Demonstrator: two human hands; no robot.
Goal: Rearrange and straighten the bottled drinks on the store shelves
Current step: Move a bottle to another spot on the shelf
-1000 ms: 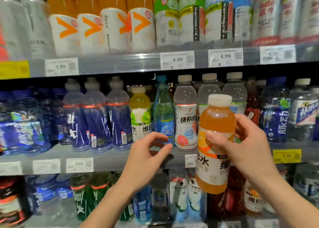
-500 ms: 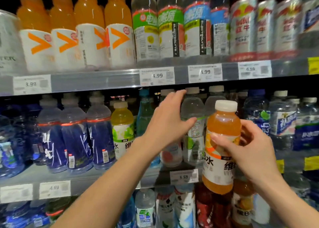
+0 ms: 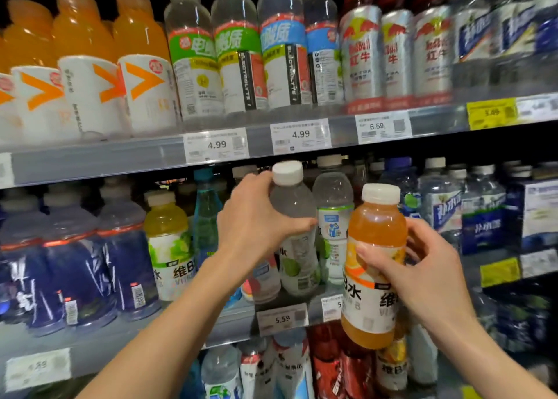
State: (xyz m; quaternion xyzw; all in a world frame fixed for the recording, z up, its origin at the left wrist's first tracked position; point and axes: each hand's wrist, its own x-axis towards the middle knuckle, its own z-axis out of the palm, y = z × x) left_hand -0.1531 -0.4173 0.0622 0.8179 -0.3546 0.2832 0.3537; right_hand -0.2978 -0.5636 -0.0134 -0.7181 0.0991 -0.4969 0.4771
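Note:
My right hand (image 3: 422, 274) grips an orange vitamin drink bottle (image 3: 374, 247) with a white cap, held upright in front of the middle shelf (image 3: 229, 323). My left hand (image 3: 256, 226) is wrapped around the shoulder of a clear bottle (image 3: 297, 241) with a white cap and lime label, at the front of the middle shelf. Its base looks slightly lifted and tilted. A pink-labelled bottle (image 3: 262, 280) stands partly hidden behind my left wrist. A yellow lime vitamin bottle (image 3: 169, 247) stands to the left.
Dark blue bottles (image 3: 78, 265) fill the middle shelf's left; clear and blue water bottles (image 3: 447, 211) fill its right. The top shelf (image 3: 99, 160) carries orange drinks, electrolyte bottles and silver Red Bull bottles. Price tags line the shelf edges. More bottles stand on the shelf below.
My left hand rose from below the shelf edge, reached among the clear bottles and took hold of the lime-labelled one, drawing it forward. The orange bottle stayed in my right hand.

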